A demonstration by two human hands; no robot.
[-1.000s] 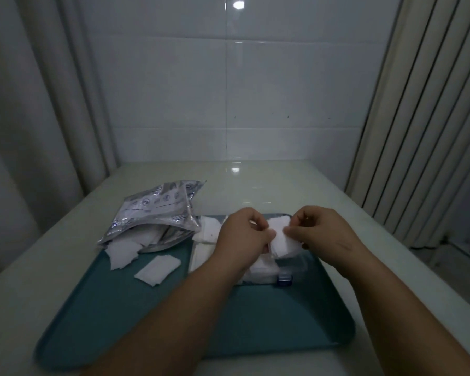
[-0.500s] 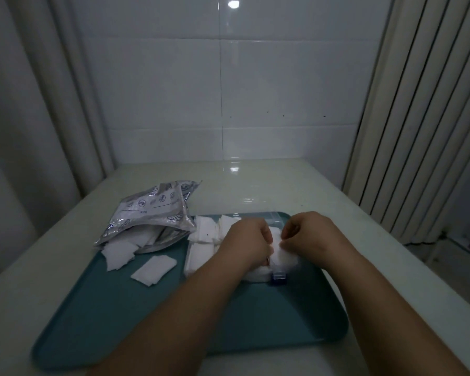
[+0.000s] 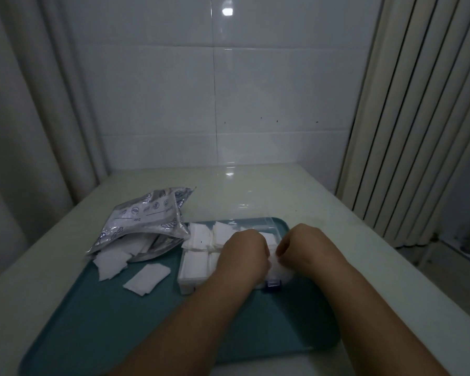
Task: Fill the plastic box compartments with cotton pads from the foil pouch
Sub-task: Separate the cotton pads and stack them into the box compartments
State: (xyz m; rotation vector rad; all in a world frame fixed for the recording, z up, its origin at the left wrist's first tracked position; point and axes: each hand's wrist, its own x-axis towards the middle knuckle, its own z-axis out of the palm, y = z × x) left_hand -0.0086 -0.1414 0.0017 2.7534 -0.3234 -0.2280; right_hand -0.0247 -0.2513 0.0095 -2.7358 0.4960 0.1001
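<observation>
The left hand [image 3: 242, 253] and right hand [image 3: 308, 248] are sitting lower than 1 second ago, close together over the right end of the plastic box [image 3: 193, 270] on the tray [image 3: 106, 327]. The right is pinching the cotton pad [image 3: 280, 271] there; the left's grip is hidden.

Pale, glossy table [image 3: 255, 191]. A teal tray [image 3: 106, 321] lies flat on it. A foil pouch [image 3: 147, 215] rests partly on the table, overlapping the tray's far-left corner.

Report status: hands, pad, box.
Right hand pinches cotton pad over plastic box; left hand alongside, fingers hidden. Loose pads beside foil pouch. Nothing blocking.
</observation>
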